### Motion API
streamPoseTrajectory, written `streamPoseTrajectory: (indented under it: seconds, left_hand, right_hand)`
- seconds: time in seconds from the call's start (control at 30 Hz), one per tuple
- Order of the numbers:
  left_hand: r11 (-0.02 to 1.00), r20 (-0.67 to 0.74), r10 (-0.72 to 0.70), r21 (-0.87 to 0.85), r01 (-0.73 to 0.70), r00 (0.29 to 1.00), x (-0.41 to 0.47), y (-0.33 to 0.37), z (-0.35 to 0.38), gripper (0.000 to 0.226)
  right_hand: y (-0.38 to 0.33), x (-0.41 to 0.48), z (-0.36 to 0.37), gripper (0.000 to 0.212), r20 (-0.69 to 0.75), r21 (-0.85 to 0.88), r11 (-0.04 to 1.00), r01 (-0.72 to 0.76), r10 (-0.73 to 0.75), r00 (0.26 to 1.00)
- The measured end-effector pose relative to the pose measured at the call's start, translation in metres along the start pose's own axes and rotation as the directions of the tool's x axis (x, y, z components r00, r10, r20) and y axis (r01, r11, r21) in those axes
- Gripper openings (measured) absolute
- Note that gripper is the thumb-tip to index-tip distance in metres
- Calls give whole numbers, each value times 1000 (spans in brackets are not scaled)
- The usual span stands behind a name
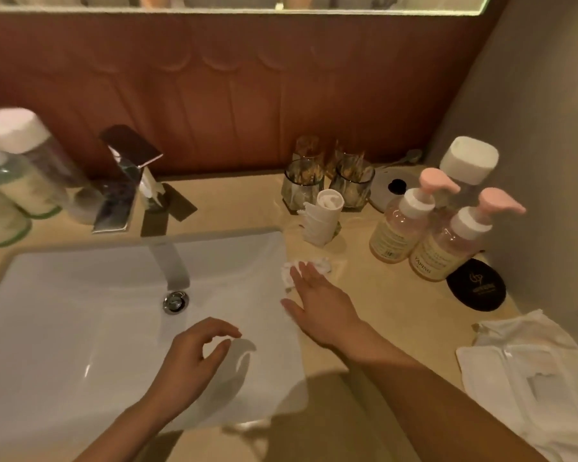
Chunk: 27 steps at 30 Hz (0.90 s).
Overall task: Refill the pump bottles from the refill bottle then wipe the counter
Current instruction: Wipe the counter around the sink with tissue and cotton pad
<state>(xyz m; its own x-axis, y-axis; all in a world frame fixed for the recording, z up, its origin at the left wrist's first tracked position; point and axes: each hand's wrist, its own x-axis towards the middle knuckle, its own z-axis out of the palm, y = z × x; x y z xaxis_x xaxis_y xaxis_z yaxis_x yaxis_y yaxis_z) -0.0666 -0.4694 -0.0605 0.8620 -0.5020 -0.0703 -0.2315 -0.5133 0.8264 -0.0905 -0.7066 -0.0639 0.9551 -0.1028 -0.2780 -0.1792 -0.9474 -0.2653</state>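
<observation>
Right hand [317, 305] reaches forward, palm down, fingers straight and slightly spread, bare forearm stretched out from lower right. Left hand [194, 348] sits lower and nearer the body, palm down, fingers loosely curled, thumb and forefinger close together, holding nothing. Left forearm bare too.

A reddish-brown panelled wall [234, 88] with shallow carved arches ran behind the bench [374, 295], whose top was pale beige stone with a slight sheen. Above the panelling showed the lower edge of a mirror [234, 0], rimmed with a greenish glow. A plain grey wall [541, 95] closed the right side. A white rectangular sink [80, 328] sat in the bench, with a square chrome tap [131, 168] behind it. The light was warm and dim.
</observation>
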Motion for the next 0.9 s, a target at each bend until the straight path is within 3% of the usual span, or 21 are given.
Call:
streamPoseTrajectory:
  seconds: [0.2, 0.4, 0.5, 0.57, 0.67, 0.73, 0.83, 0.9]
  left_hand:
    - [991, 53, -135, 23, 134, 989, -29, -22, -12, 27]
    - [987, 116, -162, 19, 161, 980, -34, -18, 3, 24]
    - [994, 143, -73, 92, 60, 987, -35, -3, 28, 25]
    - [978, 219, 40, 191, -83, 975, -39, 13, 50, 41]
    - [935, 458, 155, 218, -280, 875, -54, 36, 82, 51]
    - [917, 555, 216, 167, -362, 803, -66, 47, 97, 60]
    - [876, 565, 191, 270, -399, 802, -62, 54, 106, 79]
    - [861, 555, 128, 349, -371, 822, -43, 59, 109, 67]
  right_hand:
    - [-7, 42, -13, 67, 65, 109, 987, -120, 114, 991]
    - [-1, -44, 9, 68, 14, 20, 999, 34, -34, 999]
    - [-3, -103, 28, 62, 12, 17, 1000, 2, -2, 1000]
    - [-10, -140, 37, 62, -47, -4, 999, -45, 45, 998]
    - [-8, -179, 52, 61, -21, -37, 997, -62, 61, 998]
    - [-7, -186, 50, 49, -15, -25, 999, -34, 34, 999]
    - [1, -166, 52, 54, -56, -9, 997, -74, 73, 996]
    - [3, -141, 44, 56, -127, -88, 990, -111, 99, 987]
